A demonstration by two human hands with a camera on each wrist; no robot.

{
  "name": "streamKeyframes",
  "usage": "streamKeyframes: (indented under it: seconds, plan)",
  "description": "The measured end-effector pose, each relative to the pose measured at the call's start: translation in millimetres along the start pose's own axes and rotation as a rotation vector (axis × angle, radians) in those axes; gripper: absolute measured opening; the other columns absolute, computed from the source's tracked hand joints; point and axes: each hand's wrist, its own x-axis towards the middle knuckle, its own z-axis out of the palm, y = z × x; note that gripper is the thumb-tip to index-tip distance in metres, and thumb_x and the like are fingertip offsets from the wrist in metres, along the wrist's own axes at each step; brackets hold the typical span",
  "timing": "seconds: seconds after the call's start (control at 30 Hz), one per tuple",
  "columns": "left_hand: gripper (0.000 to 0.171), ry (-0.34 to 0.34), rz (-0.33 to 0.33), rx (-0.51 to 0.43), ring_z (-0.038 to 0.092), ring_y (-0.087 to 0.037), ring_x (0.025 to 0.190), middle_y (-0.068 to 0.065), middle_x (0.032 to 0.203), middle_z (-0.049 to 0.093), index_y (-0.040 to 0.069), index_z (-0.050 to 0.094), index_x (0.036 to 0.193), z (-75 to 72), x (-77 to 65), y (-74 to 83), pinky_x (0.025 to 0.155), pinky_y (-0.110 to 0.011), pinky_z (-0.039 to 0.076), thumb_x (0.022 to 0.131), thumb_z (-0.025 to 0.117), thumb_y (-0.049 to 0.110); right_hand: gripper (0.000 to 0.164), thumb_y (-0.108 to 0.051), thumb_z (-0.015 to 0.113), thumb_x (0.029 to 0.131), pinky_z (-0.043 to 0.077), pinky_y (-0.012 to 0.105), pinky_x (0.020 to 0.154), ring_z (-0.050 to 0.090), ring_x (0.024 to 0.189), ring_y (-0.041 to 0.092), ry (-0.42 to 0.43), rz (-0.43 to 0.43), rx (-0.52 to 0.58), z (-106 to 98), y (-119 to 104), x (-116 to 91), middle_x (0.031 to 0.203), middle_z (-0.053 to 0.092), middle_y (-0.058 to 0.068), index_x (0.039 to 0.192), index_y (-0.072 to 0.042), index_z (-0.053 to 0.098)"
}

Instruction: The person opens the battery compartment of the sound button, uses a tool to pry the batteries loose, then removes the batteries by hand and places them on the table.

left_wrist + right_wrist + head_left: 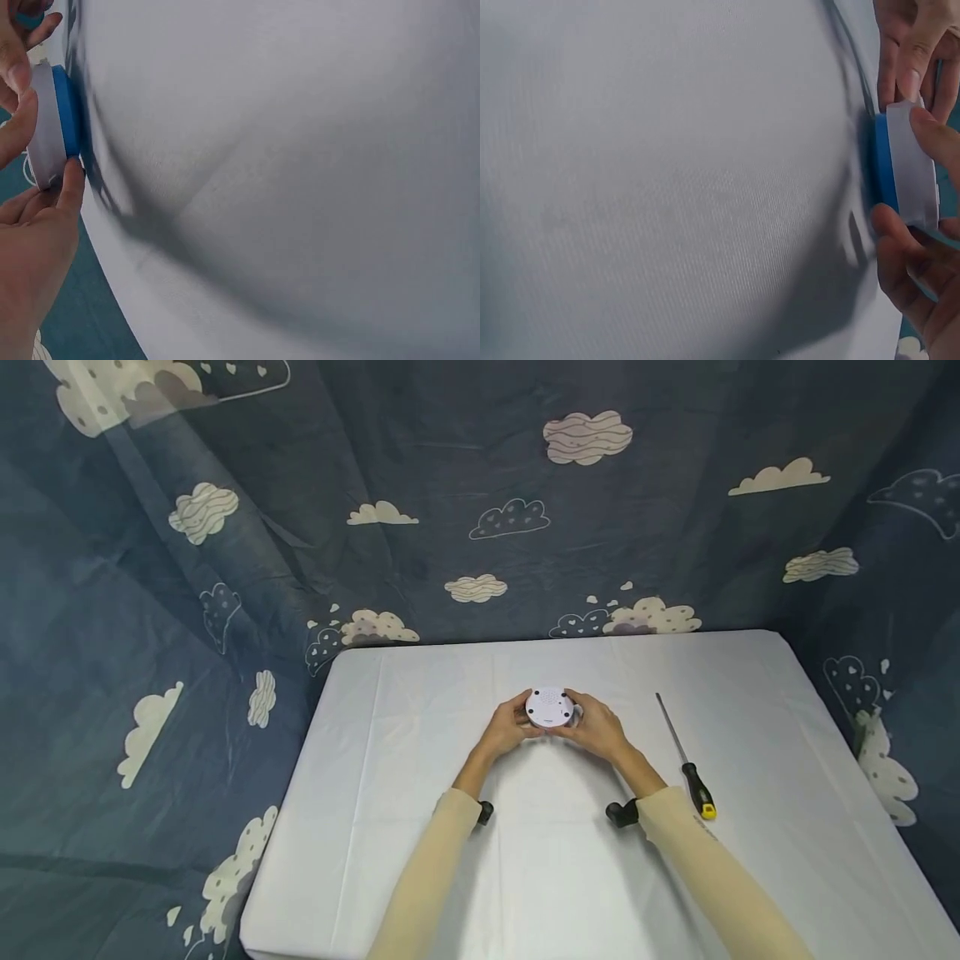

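A round white device [549, 707] is held between both hands over the table. Its face toward the head camera carries several small dark dots near the edge and a patch of tiny holes. From the side, in the left wrist view, the device [49, 127] shows a white body and a blue layer facing the table. My left hand [504, 727] grips its left edge with thumb and fingers. On the opposite edge, my right hand [598, 728] grips it likewise; the right wrist view shows the thumb over the white side and fingers by the blue layer.
A screwdriver [697, 789] with a black and yellow handle lies to the right of the right forearm, its tip pointing away. A white cloth covers the table [420, 710]. Dark blue cloud-patterned curtains [450, 460] hang behind and along the sides.
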Motion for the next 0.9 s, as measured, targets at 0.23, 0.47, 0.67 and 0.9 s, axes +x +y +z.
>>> streamKeyframes:
  seconds: [0.23, 0.47, 0.67, 0.9]
  plan:
    - [0.095, 0.058, 0.053, 0.191, 0.066, -0.030, 0.125, -0.020, 0.157, 0.050, 0.000, 0.034, 0.159, 5.7, 3.4, 1.2, 0.109, -0.031, 0.054, 0.081, 0.087, 0.006, 0.077, -0.037, 0.082, 0.088, 0.049, 0.031, 0.067, 0.059, 0.079, 0.019, -0.030, -0.056, 0.006, -4.6, 0.9, 0.4, 0.133, 0.062, 0.021, 0.149, 0.000, 0.051]
    - [0.094, 0.053, 0.032, 0.256, 0.055, -0.033, 0.140, -0.020, 0.161, 0.044, 0.002, 0.035, 0.159, 9.8, 5.0, 7.1, 0.119, -0.039, 0.046, 0.083, 0.087, 0.011, 0.066, -0.033, 0.078, 0.093, 0.053, 0.037, 0.071, 0.064, 0.085, 0.024, -0.008, -0.068, -0.028, -5.6, -2.0, 0.5, 0.134, 0.062, 0.024, 0.144, 0.003, 0.056]
    - [0.094, 0.065, 0.013, 0.271, 0.043, -0.032, 0.151, -0.019, 0.163, 0.041, 0.001, 0.035, 0.159, 12.1, 5.4, 5.8, 0.126, -0.037, 0.036, 0.082, 0.088, 0.014, 0.066, -0.034, 0.077, 0.094, 0.059, 0.047, 0.080, 0.069, 0.093, 0.029, -0.021, -0.074, -0.086, -7.8, -3.9, 1.8, 0.134, 0.064, 0.024, 0.143, 0.005, 0.056]
    - [0.092, 0.073, 0.032, 0.266, 0.048, -0.030, 0.147, -0.018, 0.160, 0.047, 0.002, 0.037, 0.158, 15.7, 7.6, 5.7, 0.123, -0.036, 0.040, 0.082, 0.088, 0.014, 0.063, -0.042, 0.072, 0.097, 0.059, 0.054, 0.093, 0.068, 0.117, 0.041, -0.052, -0.114, -0.243, -12.9, -6.7, 2.7, 0.134, 0.067, 0.025, 0.139, 0.003, 0.060]
